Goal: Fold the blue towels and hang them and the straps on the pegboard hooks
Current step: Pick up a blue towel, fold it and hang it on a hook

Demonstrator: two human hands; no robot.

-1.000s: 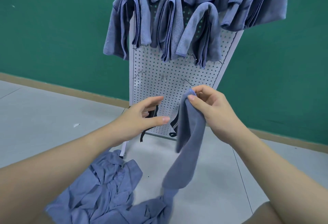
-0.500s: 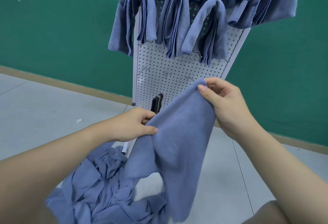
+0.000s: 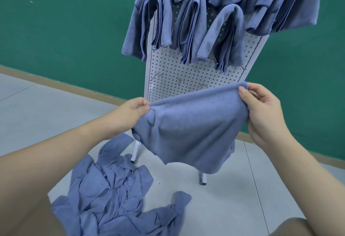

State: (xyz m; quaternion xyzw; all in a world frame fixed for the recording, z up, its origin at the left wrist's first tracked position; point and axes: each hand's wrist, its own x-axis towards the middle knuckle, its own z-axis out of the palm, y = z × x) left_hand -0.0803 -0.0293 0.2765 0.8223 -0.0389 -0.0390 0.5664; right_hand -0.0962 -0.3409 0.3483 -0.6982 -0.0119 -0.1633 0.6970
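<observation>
A blue towel (image 3: 192,129) hangs spread in the air in front of the white pegboard (image 3: 186,78). My left hand (image 3: 130,112) pinches its left top corner. My right hand (image 3: 261,112) pinches its right top corner, a little higher. Several folded blue towels (image 3: 190,26) hang over hooks on the upper pegboard. Three bare hooks (image 3: 179,80) stick out just above the held towel. A heap of loose blue towels (image 3: 112,198) lies on the floor below my left arm. The straps are hidden behind the spread towel.
The pegboard stands on white legs (image 3: 202,177) on a grey tiled floor (image 3: 233,198). A green wall (image 3: 65,30) with a tan baseboard runs behind it. My knees show at the bottom edge.
My left hand took hold of the towel's other corner and moved left. The towel went from hanging bunched from my right hand to spread wide between both hands, lifted clear of the heap.
</observation>
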